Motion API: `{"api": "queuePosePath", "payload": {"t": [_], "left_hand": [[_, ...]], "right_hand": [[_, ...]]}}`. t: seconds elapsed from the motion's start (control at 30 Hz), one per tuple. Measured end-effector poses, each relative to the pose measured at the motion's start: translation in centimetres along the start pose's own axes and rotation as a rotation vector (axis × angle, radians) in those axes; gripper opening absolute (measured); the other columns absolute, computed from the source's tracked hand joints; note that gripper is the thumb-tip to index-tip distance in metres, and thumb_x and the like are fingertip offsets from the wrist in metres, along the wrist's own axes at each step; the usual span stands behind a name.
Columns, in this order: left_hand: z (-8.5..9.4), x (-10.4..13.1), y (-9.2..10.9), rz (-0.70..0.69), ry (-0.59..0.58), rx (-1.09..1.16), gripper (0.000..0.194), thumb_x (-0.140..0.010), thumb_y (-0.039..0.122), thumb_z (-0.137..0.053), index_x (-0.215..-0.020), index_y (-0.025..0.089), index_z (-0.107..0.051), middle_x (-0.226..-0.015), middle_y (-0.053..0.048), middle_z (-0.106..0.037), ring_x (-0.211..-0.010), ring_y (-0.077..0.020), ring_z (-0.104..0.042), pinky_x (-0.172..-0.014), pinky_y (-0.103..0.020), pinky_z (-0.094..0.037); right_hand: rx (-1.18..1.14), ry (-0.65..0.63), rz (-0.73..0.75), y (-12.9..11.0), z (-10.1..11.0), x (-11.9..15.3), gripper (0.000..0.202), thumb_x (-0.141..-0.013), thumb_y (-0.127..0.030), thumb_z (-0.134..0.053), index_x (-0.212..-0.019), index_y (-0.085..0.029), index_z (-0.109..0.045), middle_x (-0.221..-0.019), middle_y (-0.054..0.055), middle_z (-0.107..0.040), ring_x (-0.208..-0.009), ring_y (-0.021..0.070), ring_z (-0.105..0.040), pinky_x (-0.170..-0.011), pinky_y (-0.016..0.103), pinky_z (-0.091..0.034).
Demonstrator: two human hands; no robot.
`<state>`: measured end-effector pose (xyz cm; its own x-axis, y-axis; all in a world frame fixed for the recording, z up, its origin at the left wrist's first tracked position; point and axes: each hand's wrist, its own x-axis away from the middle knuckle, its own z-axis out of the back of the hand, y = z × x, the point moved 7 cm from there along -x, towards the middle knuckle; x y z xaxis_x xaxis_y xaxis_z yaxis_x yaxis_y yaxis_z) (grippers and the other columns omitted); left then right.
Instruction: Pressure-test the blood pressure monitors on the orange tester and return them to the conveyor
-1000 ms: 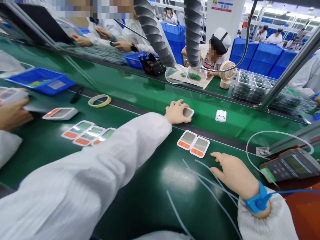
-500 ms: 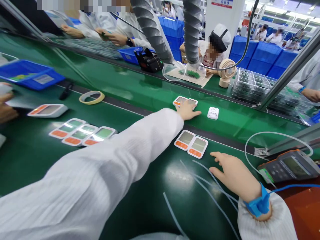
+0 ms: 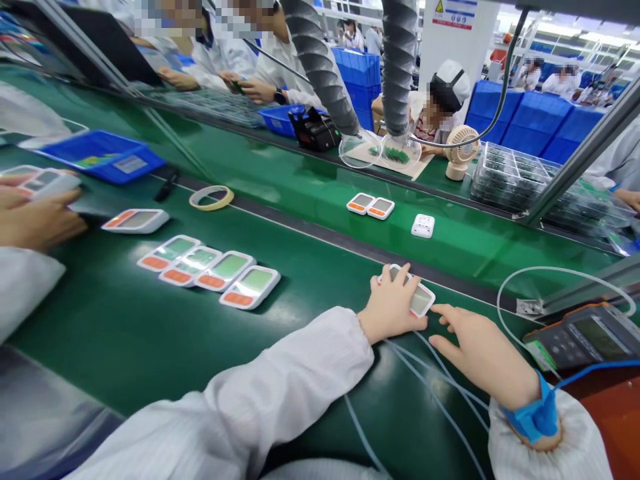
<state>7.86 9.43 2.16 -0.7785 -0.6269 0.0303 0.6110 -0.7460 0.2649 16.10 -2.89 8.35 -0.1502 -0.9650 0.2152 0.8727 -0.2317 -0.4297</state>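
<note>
Left hand laid over two white display units on dark green bench, fingers seemingly curled, partly hidden. Right hand alongside, fingers loosely spread, flat.

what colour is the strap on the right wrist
Blue. The strap wraps the wrist behind the right hand, seen in the head view.

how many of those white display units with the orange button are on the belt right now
At least 9: four in a row, one beside them, two far, two under the left hand. A co-worker's hand holds more.

A tape roll, blue bin, what looks like a meter
</note>
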Motion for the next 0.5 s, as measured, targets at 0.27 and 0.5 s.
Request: {"api": "queuePosePath", "payload": {"t": [0.27,0.5], "left_hand": [[1.7,-9.4,4.2,-0.126,0.065,0.112,0.083,-0.06,0.065,-0.07,-0.131,0.024,-0.055,-0.15,-0.015,-0.039,-0.129,-0.049,-0.034,-0.095,-0.064,-0.038],[-0.1,-20.0,4.5,0.061,0.09,0.192,0.086,-0.069,0.066,-0.065,-0.137,0.017,-0.049,-0.156,-0.02,-0.029,-0.138,-0.0532,-0.023,-0.107,-0.068,-0.024]], "right_hand": [[-0.017,-0.006,-0.024,-0.7,0.9,0.7,0.045,-0.091,-0.027,-0.061,-0.136,-0.022,-0.056,-0.117,0.01,-0.068,-0.107,0.0262,-0.065,-0.092,0.039,-0.049],[0.012,-0.022,-0.064,-0.9,1.0,0.3,0.045,-0.092,-0.026,-0.06,-0.136,-0.021,-0.055,-0.114,0.01,-0.068,-0.107,0.0272,-0.065,-0.091,0.039,-0.05]]}}
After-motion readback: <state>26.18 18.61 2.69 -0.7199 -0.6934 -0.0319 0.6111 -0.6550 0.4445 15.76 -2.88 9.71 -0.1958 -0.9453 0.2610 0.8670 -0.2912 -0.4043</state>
